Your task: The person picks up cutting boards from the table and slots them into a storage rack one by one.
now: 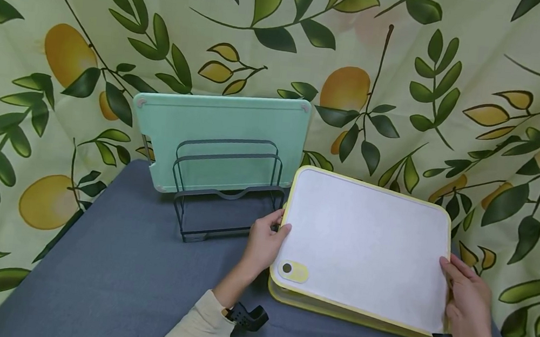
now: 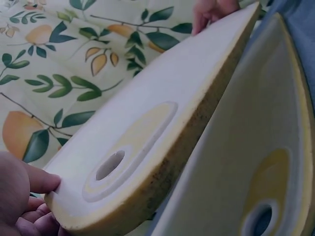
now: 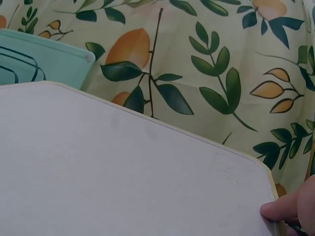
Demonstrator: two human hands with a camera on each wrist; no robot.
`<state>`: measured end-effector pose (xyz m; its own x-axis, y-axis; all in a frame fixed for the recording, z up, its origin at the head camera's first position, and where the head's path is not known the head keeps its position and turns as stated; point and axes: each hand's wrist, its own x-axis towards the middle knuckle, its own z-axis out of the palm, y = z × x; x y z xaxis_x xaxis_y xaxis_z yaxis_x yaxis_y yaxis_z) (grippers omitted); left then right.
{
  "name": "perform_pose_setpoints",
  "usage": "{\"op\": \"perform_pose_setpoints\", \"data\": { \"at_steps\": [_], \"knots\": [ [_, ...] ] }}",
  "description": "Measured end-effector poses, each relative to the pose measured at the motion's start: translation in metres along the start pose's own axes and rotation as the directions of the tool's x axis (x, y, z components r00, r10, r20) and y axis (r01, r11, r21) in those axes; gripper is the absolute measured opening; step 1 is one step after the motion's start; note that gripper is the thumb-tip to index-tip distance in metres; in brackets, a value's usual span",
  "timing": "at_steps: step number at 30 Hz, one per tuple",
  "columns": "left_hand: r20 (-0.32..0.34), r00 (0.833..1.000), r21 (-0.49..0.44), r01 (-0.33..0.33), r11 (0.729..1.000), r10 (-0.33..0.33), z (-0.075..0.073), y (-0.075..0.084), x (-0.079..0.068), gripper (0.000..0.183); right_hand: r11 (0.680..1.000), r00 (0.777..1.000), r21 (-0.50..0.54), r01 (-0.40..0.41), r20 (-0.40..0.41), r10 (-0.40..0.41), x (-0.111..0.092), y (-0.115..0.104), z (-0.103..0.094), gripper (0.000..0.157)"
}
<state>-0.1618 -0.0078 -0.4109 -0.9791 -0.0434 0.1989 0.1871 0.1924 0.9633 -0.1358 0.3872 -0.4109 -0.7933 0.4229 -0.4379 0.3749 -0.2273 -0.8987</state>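
A white cutting board with a yellow rim (image 1: 365, 248) is tilted up off the table between both hands. My left hand (image 1: 264, 239) pinches its left edge, thumb on the white face. On the right edge, my right hand (image 1: 470, 296) grips with the thumb in front and fingers behind. The board's yellow patch with a hole (image 2: 130, 150) is near the lower left corner. A second yellow-rimmed board (image 2: 236, 162) lies underneath, mostly hidden in the head view. In the right wrist view only the thumb and part of the right hand (image 3: 290, 206) show.
A black wire rack (image 1: 228, 191) stands on the blue-grey tablecloth (image 1: 109, 261), left of the boards. A mint green cutting board (image 1: 226, 121) stands upright at the rack's back. Behind the table hangs a curtain with leaves and fruit (image 1: 388, 55).
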Motion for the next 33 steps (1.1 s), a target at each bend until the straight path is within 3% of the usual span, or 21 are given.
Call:
{"op": "perform_pose_setpoints", "data": {
  "at_steps": [14,28,33],
  "knots": [
    [-0.03,1.0,-0.029,0.008,1.0,-0.009,-0.012,0.008,0.002,0.039,0.995,0.996,0.07,0.065,0.056,-0.069,-0.01,-0.003,0.006,0.079],
    [-0.059,0.998,-0.038,0.008,0.999,-0.01,-0.023,0.018,0.003,0.039,0.997,0.991,0.032,0.075,0.105,-0.078,-0.022,-0.008,0.01,0.071],
    [-0.064,0.998,-0.036,0.012,0.999,-0.014,-0.029,0.019,0.005,0.039,0.978,0.982,0.159,0.137,0.109,-0.155,-0.023,-0.008,0.016,0.058]
  ]
}}
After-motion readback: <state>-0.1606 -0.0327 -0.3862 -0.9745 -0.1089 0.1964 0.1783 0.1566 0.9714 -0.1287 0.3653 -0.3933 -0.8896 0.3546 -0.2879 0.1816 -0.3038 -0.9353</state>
